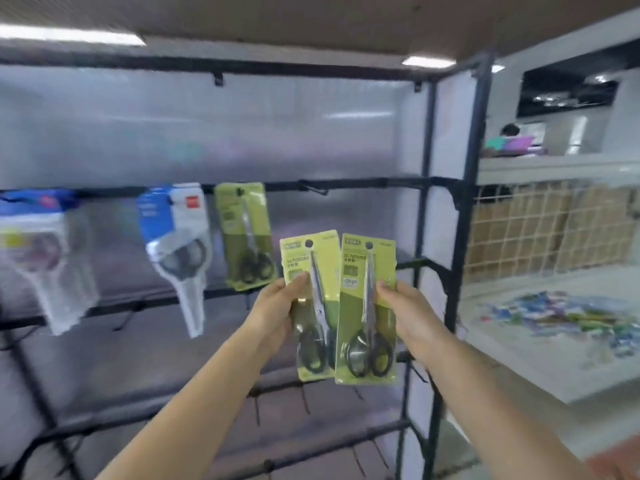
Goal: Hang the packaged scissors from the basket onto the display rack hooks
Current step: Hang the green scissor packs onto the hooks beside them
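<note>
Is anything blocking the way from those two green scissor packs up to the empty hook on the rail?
Nothing visible does. The left hand holds one green pack and the right hand the other, both below the bare hook. The hanging green pack sits off to the left, clear of that path.

left hand [277, 308] raised, seemingly pinching; right hand [403, 311] raised, pinching

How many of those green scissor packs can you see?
3: one hanging on the rack, one in the left hand, one in the right hand. Others may be out of view.
</note>
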